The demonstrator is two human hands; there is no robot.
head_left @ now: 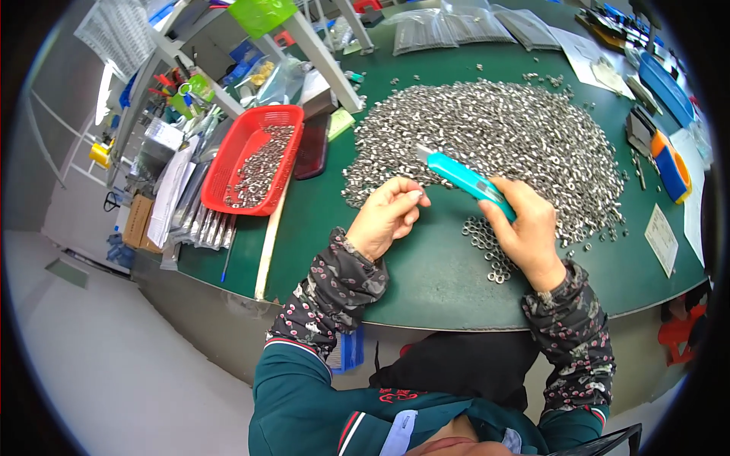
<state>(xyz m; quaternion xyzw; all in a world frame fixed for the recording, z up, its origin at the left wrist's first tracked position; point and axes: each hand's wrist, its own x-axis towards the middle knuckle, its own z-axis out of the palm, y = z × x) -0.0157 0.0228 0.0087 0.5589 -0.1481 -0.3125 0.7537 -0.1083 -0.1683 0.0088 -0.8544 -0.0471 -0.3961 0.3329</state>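
My right hand [526,232] grips a teal utility knife [464,178], its blade end pointing up and left toward my left hand. My left hand [386,216] pinches a small metal ring [417,194] between thumb and fingertips, close to the blade tip. Both hands hover over the green table [426,273]. A big heap of small silver metal rings [502,140] spreads just beyond them. A smaller cluster of rings [487,247] lies under my right hand.
A red plastic basket [247,140] with several rings sits at the left, beside a long wooden strip [272,235]. Clear bags of parts [449,29] lie at the back. An orange and blue tape dispenser [671,163] and papers are at the right edge.
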